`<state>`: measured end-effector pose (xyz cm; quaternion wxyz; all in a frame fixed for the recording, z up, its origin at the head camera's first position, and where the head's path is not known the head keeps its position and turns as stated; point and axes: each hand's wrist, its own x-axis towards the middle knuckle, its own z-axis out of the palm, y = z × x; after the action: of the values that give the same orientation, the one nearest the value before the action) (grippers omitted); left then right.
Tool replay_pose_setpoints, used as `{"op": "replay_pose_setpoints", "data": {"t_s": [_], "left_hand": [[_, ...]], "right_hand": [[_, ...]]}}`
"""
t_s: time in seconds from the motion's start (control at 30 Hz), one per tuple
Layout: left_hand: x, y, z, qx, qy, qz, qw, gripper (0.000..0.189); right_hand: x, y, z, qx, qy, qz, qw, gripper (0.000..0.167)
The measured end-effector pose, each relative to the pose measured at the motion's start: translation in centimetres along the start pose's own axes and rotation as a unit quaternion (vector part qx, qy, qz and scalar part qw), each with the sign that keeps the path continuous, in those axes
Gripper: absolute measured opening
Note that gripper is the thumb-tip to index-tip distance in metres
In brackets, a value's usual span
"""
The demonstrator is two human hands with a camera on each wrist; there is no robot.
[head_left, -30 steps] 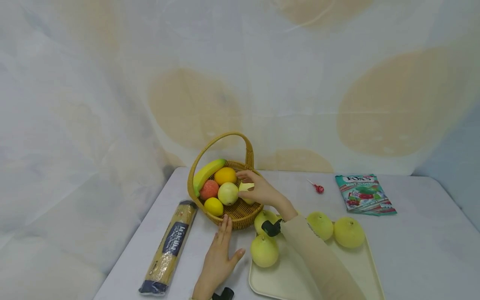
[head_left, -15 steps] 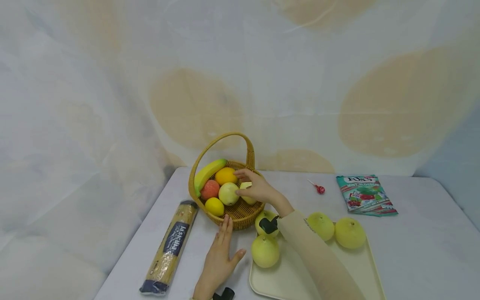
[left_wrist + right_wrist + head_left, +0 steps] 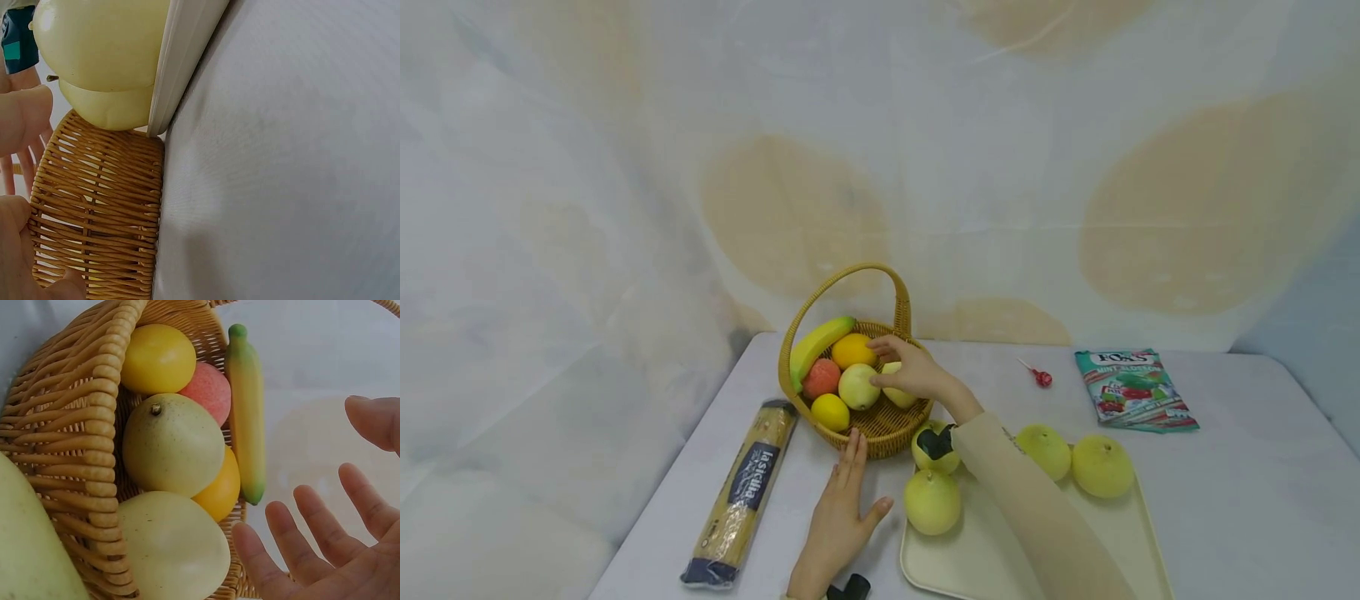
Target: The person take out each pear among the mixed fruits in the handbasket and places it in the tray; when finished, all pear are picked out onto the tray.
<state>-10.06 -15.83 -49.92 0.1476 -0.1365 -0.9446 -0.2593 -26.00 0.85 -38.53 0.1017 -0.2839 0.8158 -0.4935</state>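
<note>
A wicker basket [image 3: 887,433] with a tall handle holds a banana [image 3: 820,342], an orange [image 3: 852,352], a red peach-like fruit [image 3: 822,378], a lemon [image 3: 831,412] and two pale green, pear-like fruits, one in the middle [image 3: 859,387] and one at the right [image 3: 175,547]. Over the basket's right side hovers my right hand [image 3: 917,372]. Its fingers are spread and the thumb stands apart, with a gap to the fruit in the right wrist view. My left hand [image 3: 841,521] touches the basket's front rim with its fingertips, fingers fairly straight, thumb out to the side.
A cream tray [image 3: 992,550] with several pale green fruits [image 3: 932,502] stands right of the left hand, partly under the right forearm. A spaghetti packet [image 3: 741,496] lies left of the basket. Farther right are a red lollipop [image 3: 1042,378] and a teal candy bag [image 3: 1135,390].
My right hand has shifted slightly left over the basket, staying above the right-hand fruit. The left hand keeps its place at the rim, and the fruits stay put.
</note>
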Motion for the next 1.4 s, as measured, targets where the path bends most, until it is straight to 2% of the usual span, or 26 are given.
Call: {"op": "replay_pose_setpoints", "data": {"t_s": [0.7,1.13,1.4], "left_hand": [[0.1,-0.2,0.1,0.004,-0.009,-0.007,0.9999,0.087],[0.0,0.0,-0.1,-0.001,-0.010,-0.006,0.9999,0.087],[0.0,0.0,-0.3,0.003,-0.014,-0.007,0.9999,0.087]], "right_hand": [[1.4,-0.4,0.6,-0.009,-0.023,0.009,0.9996,0.057],[1.9,0.3,1.1,0.005,-0.034,0.016,0.9993,0.057],[2.9,0.7,1.6,0.012,-0.044,0.020,0.9988,0.056]]}}
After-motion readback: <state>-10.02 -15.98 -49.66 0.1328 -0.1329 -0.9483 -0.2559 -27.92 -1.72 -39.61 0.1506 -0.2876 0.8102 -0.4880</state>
